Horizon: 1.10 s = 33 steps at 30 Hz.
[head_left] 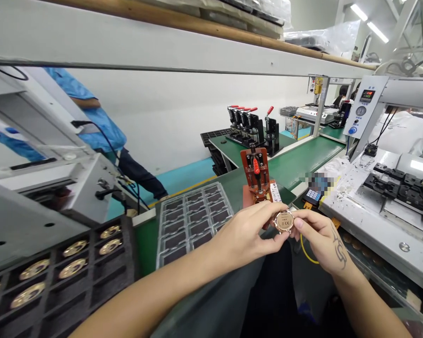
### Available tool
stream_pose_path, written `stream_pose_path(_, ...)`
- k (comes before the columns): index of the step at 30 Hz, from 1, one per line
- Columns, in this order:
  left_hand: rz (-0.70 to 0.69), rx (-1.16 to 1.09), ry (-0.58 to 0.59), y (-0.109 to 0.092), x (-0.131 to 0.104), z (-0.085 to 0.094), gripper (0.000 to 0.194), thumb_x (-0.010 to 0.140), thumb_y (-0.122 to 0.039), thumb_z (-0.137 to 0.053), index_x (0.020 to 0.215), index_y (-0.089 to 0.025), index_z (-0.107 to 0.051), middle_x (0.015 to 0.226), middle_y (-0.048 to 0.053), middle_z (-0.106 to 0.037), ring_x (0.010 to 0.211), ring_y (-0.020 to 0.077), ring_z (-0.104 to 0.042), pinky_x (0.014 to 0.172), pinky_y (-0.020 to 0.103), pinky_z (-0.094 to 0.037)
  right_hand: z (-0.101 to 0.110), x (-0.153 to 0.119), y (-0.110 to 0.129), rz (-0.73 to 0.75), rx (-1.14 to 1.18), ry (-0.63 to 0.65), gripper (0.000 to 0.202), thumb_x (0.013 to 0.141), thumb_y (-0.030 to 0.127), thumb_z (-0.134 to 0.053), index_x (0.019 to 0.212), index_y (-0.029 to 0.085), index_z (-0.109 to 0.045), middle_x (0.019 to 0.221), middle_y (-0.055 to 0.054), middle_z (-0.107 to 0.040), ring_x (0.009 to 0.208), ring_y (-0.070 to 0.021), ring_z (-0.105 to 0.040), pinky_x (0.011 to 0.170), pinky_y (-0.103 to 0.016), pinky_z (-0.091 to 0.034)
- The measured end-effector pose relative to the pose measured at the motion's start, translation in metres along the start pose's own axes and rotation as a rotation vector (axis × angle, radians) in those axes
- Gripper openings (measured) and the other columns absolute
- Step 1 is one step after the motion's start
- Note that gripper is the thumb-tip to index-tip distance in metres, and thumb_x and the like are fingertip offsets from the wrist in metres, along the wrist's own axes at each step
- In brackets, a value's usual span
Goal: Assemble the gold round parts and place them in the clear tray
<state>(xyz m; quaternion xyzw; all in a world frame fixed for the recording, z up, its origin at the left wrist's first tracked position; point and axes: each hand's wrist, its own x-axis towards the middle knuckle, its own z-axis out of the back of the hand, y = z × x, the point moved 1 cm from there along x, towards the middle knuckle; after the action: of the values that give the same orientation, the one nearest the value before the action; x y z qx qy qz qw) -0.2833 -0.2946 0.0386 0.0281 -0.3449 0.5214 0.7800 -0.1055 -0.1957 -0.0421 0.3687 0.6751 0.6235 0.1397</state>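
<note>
A round gold watch case [284, 221] is held up between my hands, its back with small print and a CE mark facing me. My left hand [248, 230] grips the left rim between thumb and fingers. On the other side, my right hand [315, 234] pinches the case's right edge with thumb and index finger. Just beyond the hands stands a reddish-brown toggle-clamp fixture [255, 173] with a red handle. To the left of my left hand lies a clear plastic tray [193, 213] with many compartments.
A black foam tray [109, 281] with several gold watch cases sits at lower left, beside a grey machine [56, 206]. Black clamps with red handles [248, 124] stand on the green bench [303, 159]. At right is a white press machine [366, 108]. A person in blue [102, 126] stands behind.
</note>
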Motion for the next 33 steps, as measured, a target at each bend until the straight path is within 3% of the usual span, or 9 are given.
stream_pose_path(15,-0.031,0.012,0.042,-0.006,0.003,-0.007,0.035,0.096,-0.020,-0.068,0.129,-0.023,-0.056,0.102,0.002,-0.073,0.087,0.0172,-0.072,0.075,0.028,-0.058,0.007,-0.012,-0.002,-0.038,0.083,0.017,0.025,0.104,0.041,-0.070,0.118,0.023,-0.081,0.101,-0.007,-0.076,0.082,-0.0151,-0.066,0.074,-0.028,-0.054)
stream_pose_path(33,-0.055,0.020,0.077,-0.004,-0.002,-0.006,0.035,0.097,-0.019,-0.069,0.130,-0.015,-0.060,0.101,0.004,-0.069,0.084,0.0162,-0.066,0.075,0.027,-0.053,0.007,-0.016,-0.003,-0.055,0.152,0.044,0.024,0.106,0.036,-0.069,0.124,0.026,-0.081,0.098,-0.005,-0.074,0.082,-0.0121,-0.063,0.074,-0.025,-0.051)
